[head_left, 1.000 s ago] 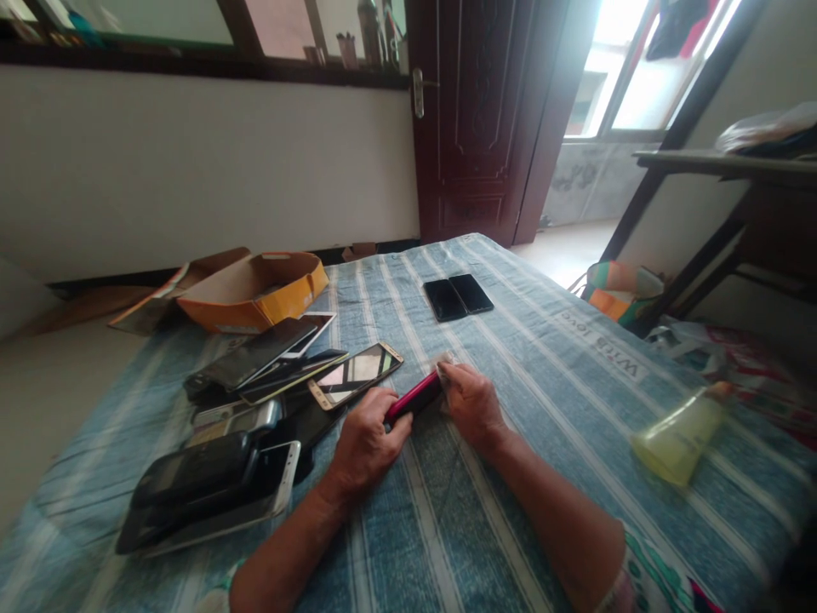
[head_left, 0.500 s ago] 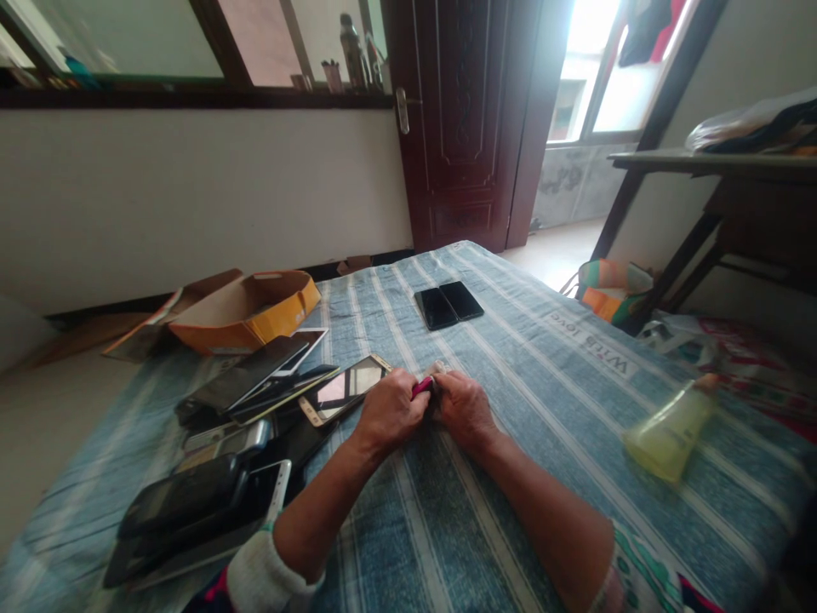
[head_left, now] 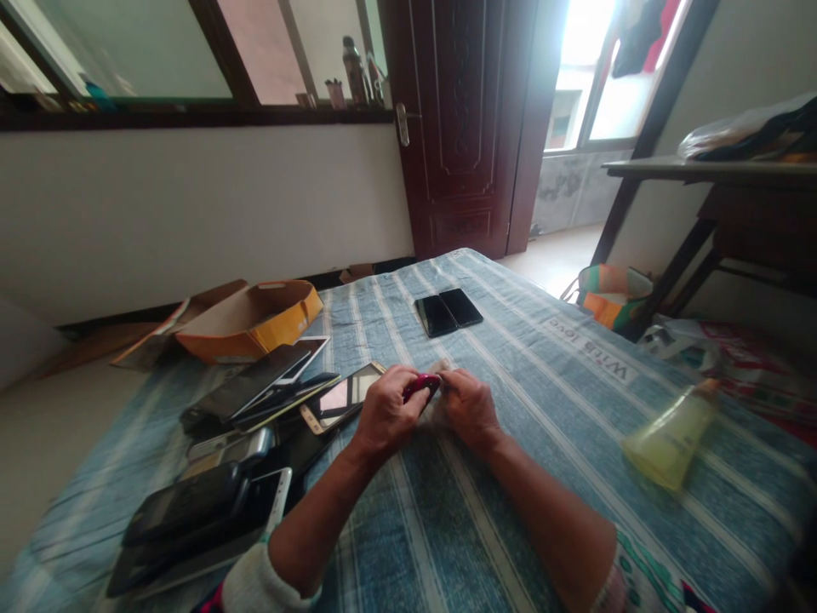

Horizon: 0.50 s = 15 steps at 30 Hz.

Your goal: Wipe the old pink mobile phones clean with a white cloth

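Note:
Over the striped bedspread, my left hand (head_left: 388,407) is closed round a small, shiny magenta object (head_left: 426,386), probably a phone, partly hidden by the fingers. Close beside it, my right hand (head_left: 471,409) pinches a pale cloth (head_left: 440,364) against the object's right end. Just left of my left hand lies a gold-framed smartphone (head_left: 341,396), screen up. Farther left is a loose pile of phones, including a thick black one (head_left: 185,507). Beyond my hands, two black smartphones (head_left: 448,312) lie side by side.
An open orange-yellow box (head_left: 255,319) sits at the bed's far left edge. On the right of the striped bedspread (head_left: 542,426) stands a yellowish translucent spray bottle or pouch (head_left: 670,438). A dark table (head_left: 715,170) and bags (head_left: 613,294) are beyond the right edge.
My left hand has turned the magenta object so more of its face shows. My right fingers have shifted on the cloth at its end. The view has tilted slightly up.

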Each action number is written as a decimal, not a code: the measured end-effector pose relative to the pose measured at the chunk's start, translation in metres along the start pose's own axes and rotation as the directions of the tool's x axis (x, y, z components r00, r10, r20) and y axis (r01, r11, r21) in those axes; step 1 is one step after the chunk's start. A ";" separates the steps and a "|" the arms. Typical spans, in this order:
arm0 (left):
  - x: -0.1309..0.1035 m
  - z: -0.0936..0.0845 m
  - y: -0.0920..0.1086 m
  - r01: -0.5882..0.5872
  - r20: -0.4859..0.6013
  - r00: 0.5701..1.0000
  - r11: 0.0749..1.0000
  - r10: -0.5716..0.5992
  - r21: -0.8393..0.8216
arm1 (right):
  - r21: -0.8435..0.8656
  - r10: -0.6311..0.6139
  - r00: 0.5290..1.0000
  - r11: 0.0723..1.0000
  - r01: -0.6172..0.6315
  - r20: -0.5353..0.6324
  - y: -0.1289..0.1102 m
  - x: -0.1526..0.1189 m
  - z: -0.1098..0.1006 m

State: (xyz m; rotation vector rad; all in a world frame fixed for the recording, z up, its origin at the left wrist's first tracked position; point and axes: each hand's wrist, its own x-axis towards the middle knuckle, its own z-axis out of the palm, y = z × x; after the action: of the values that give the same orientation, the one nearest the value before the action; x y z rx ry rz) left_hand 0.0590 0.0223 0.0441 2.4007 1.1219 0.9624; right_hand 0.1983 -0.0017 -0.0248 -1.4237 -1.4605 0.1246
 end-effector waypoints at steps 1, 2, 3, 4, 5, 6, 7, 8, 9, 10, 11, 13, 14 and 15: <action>-0.002 -0.001 0.001 -0.033 -0.045 0.999 0.999 0.031 -0.043 | 0.060 0.023 0.999 0.998 -0.021 -0.032 0.000 0.002 -0.001; -0.004 -0.002 0.001 -0.063 -0.084 0.995 0.995 0.057 -0.071 | 0.113 0.042 0.997 0.993 -0.035 -0.059 -0.001 0.003 -0.003; -0.006 -0.002 0.002 -0.088 -0.120 0.990 0.992 0.077 -0.087 | 0.160 0.055 0.995 0.986 -0.042 -0.079 -0.002 0.004 -0.004; -0.008 -0.003 0.002 -0.103 -0.148 0.985 0.990 0.088 -0.096 | 0.201 0.058 0.994 0.979 -0.040 -0.089 -0.004 0.004 -0.005; -0.011 -0.003 0.002 -0.113 -0.172 0.980 0.989 0.094 -0.098 | 0.234 0.052 0.995 0.972 -0.029 -0.090 -0.007 0.004 -0.006; -0.014 -0.004 0.001 -0.119 -0.190 0.977 0.988 0.100 -0.095 | 0.261 0.035 0.995 0.965 -0.011 -0.089 -0.009 0.003 -0.007; -0.017 -0.005 0.001 -0.124 -0.202 0.974 0.988 0.104 -0.089 | 0.280 0.010 0.996 0.960 0.015 -0.089 -0.012 0.002 -0.008; -0.021 -0.006 0.001 -0.127 -0.211 0.972 0.989 0.107 -0.082 | 0.293 -0.019 0.996 0.955 0.044 -0.088 -0.016 0.000 -0.008; -0.024 -0.008 0.001 -0.128 -0.215 0.971 0.989 0.110 -0.075 | 0.303 -0.049 0.995 0.950 0.074 -0.088 -0.019 -0.002 -0.008; -0.028 -0.010 0.001 -0.127 -0.216 0.970 0.990 0.110 -0.069 | 0.311 -0.079 0.993 0.945 0.104 -0.090 -0.022 -0.004 -0.008; -0.032 -0.012 0.001 -0.123 -0.218 0.970 0.990 0.107 -0.064 | 0.315 -0.110 0.990 0.940 0.133 -0.092 -0.024 -0.006 -0.008; -0.038 -0.016 0.001 -0.114 -0.221 0.970 0.992 0.099 -0.056 | 0.309 -0.169 0.981 0.932 0.189 -0.089 -0.030 -0.009 -0.009; -0.041 -0.018 0.001 -0.111 -0.222 0.970 0.992 0.096 -0.055 | 0.295 -0.198 0.976 0.931 0.215 -0.086 -0.032 -0.010 -0.010; -0.044 -0.019 0.001 -0.111 -0.224 0.970 0.992 0.096 -0.056 | 0.276 -0.228 0.970 0.930 0.242 -0.084 -0.035 -0.011 -0.012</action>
State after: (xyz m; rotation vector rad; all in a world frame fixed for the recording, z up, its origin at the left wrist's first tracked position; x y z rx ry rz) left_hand 0.0262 -0.0115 0.0387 2.3611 1.0250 1.3086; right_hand 0.1803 -0.0269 -0.0023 -1.0052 -1.4930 0.1412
